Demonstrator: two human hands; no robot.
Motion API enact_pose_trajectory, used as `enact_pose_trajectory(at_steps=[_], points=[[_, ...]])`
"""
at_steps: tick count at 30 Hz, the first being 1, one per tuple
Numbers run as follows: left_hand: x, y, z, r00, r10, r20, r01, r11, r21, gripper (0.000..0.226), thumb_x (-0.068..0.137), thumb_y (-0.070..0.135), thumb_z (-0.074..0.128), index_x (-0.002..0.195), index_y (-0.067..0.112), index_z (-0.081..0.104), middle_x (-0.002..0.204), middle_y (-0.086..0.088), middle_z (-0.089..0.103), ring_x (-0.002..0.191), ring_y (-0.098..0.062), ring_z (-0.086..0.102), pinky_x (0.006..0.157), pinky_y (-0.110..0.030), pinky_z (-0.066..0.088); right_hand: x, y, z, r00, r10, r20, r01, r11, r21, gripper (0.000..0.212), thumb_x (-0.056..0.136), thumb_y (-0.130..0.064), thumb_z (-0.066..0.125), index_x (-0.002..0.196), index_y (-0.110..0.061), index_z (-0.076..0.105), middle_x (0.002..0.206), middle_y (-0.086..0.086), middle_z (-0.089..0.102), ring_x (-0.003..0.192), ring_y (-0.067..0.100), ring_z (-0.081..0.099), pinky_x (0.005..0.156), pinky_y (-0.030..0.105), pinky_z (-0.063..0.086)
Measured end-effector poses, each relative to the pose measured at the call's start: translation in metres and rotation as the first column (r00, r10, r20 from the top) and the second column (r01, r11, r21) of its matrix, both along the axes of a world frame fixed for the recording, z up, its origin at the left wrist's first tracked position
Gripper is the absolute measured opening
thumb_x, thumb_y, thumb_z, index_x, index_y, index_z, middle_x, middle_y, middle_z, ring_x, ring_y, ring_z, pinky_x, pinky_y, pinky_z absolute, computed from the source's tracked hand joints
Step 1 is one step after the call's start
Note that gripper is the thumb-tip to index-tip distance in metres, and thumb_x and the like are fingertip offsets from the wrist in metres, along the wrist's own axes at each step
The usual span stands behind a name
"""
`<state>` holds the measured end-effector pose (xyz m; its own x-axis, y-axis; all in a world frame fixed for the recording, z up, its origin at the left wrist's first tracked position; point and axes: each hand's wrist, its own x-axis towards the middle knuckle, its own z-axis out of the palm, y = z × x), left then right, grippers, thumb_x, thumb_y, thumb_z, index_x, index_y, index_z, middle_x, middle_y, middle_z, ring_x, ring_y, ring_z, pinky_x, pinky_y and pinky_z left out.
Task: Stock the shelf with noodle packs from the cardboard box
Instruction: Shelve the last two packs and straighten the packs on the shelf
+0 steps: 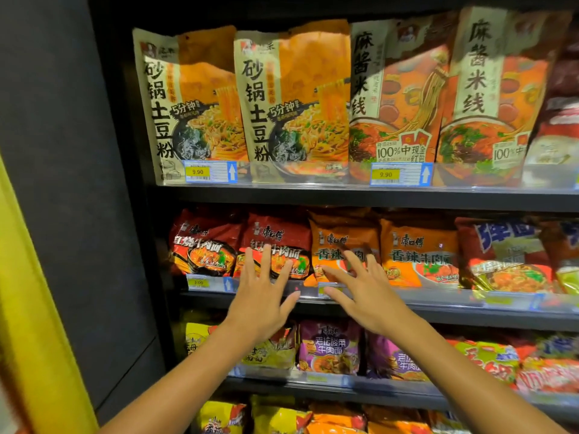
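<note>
I have both hands up at the second shelf from the top, fingers straight and spread, holding nothing. My left hand lies flat against the red noodle pack, second from the left in that row, fingertips over its printed bowl. My right hand reaches the orange noodle pack just beside it; its fingers cover the lower front, though I cannot tell for sure whether they press it or sit just off it. Both packs stand upright in the row, their lower edges behind the clear price rail. A second orange pack stands to the right. Tall pouches fill the shelf above, purple packs the shelf below. A dark side panel closes the unit on the left.
</note>
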<state>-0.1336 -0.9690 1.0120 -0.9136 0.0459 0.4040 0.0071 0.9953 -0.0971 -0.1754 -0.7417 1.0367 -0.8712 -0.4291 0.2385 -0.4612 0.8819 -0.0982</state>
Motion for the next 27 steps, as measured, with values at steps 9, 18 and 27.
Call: enact_pose_trajectory(at_steps=[9, 18, 27], points=[[0.023, -0.045, 0.018, 0.982, -0.079, -0.174, 0.097, 0.990, 0.098, 0.059, 0.100, 0.060, 0.027, 0.150, 0.031, 0.035, 0.163, -0.003, 0.012, 0.148, -0.028, 0.012, 0.117, -0.050, 0.028, 0.009, -0.027, 0.007, 0.972, 0.040, -0.231, -0.057, 0.996, -0.065, 0.074, 0.088, -0.072, 0.014, 0.146, -0.038, 0.044, 0.161, 0.005, 0.025, 0.148, 0.036, 0.016, 0.118, 0.052, 0.025], [0.024, -0.103, 0.016, 0.971, 0.179, -0.158, -0.163, 0.981, 0.107, 0.074, 0.090, 0.067, 0.016, 0.148, 0.026, 0.034, 0.147, -0.013, 0.031, 0.130, -0.033, 0.031, 0.080, -0.041, 0.057, 0.019, -0.100, -0.003, 0.922, 0.292, -0.254, -0.311, 0.950, -0.036, 0.059, 0.095, -0.065, 0.030, 0.143, -0.036, 0.048, 0.152, -0.005, 0.032, 0.138, 0.026, 0.027, 0.111, 0.042, 0.039], [0.018, -0.114, 0.018, 0.983, 0.121, -0.136, -0.118, 0.992, 0.033, 0.069, 0.094, 0.066, 0.021, 0.135, 0.016, 0.045, 0.124, 0.001, 0.047, 0.113, -0.020, 0.046, 0.062, -0.028, 0.047, 0.013, -0.112, -0.003, 0.941, 0.267, -0.210, -0.272, 0.962, 0.006, 0.059, 0.098, -0.065, 0.029, 0.147, -0.035, 0.043, 0.137, -0.006, 0.043, 0.120, 0.025, 0.037, 0.098, 0.035, 0.043]])
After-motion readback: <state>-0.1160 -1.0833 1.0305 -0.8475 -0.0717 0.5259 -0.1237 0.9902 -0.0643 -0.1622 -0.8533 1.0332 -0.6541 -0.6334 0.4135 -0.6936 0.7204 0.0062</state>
